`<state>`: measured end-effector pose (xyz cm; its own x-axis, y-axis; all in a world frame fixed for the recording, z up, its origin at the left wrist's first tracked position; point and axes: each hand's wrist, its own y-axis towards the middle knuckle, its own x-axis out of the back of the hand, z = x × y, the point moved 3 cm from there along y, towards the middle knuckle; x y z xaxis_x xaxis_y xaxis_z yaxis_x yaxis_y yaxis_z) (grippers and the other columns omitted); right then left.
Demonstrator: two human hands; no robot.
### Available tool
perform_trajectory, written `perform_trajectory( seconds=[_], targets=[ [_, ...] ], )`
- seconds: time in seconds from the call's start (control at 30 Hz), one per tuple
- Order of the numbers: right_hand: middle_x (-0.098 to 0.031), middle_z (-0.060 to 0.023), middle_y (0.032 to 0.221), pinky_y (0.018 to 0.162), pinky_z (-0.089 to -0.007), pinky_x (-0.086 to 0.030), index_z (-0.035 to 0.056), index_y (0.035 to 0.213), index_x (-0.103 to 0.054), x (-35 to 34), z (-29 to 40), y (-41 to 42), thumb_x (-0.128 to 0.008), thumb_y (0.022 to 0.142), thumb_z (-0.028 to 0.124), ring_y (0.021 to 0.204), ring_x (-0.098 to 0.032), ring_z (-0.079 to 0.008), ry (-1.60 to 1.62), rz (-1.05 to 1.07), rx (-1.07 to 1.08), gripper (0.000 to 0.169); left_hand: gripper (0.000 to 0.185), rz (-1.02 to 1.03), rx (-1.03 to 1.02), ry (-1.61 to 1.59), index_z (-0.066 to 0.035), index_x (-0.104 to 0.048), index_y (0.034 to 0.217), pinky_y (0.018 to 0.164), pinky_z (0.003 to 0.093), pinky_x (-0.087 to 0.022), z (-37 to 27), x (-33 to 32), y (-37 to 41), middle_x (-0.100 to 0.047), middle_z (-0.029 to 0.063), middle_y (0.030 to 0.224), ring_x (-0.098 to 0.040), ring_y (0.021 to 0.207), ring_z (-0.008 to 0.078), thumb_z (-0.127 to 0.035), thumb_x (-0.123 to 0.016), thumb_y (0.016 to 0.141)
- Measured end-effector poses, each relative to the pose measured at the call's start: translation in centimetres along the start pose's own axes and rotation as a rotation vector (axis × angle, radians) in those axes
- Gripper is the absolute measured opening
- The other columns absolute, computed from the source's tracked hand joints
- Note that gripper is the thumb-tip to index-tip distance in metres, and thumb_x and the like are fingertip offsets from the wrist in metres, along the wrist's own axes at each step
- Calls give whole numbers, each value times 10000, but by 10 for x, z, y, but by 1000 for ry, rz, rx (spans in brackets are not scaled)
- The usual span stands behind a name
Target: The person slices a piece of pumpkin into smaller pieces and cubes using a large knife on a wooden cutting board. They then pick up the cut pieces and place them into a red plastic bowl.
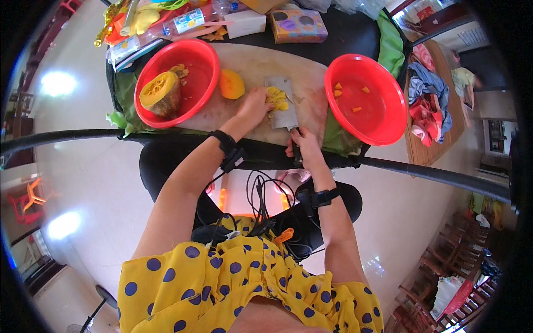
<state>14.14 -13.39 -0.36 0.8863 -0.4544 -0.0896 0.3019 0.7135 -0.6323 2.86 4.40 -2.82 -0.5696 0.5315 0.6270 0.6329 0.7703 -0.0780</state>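
Observation:
My right hand (309, 146) grips the black handle of a cleaver (284, 120). Its broad metal blade lies nearly flat over a pale cutting board (233, 120). Thin yellow pumpkin pieces (278, 99) are heaped on the blade, and the fingertips of my left hand (252, 109) touch their near left side. Whether those fingers pinch any pieces is hard to see. Beyond my left hand rests a peeled orange pumpkin chunk (232, 84). At the left, a red basin (200, 89) holds a cut, unpeeled pumpkin piece (160, 93) and some scraps.
Another red basin (374, 120), right of the board, contains several small orange pieces. Bottles (189, 21), a patterned box (299, 26) and a white box (245, 23) crowd the far side. Black cables (260, 195) hang by my lap. A person (464, 85) is at far right.

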Motion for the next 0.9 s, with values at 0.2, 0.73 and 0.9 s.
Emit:
perform_trajectory(
  seconds=[0.2, 0.73, 0.9],
  targets=[
    [-560, -44, 740, 511, -294, -487, 48, 978, -546, 0, 10, -13, -543, 960, 217, 566, -566, -162, 112, 105, 0, 170, 310, -129, -83, -147, 8, -589, 990, 747, 411, -480, -14, 28, -15, -607, 182, 912, -599, 872, 340, -140, -753, 772],
    [-617, -245, 818, 654, -482, -505, -6, 994, -478, -181, 139, -6, -520, 953, 193, 762, -650, -396, -1084, -189, 911, 208, 343, -683, 29, 103, -8, -561, 1200, 873, 441, -487, 17, 215, -41, -588, 236, 1126, -590, 1007, 399, -95, -597, 871],
    [-619, -278, 943, 708, -526, -486, -7, 1010, -460, -207, 151, 3, -512, 952, 185, 872, -619, -440, -1137, -186, 893, 207, 369, -692, 51, 90, -31, -537, 1237, 859, 472, -499, 39, 218, -53, -538, 252, 1187, -575, 1020, 442, -55, -538, 870]
  ],
)
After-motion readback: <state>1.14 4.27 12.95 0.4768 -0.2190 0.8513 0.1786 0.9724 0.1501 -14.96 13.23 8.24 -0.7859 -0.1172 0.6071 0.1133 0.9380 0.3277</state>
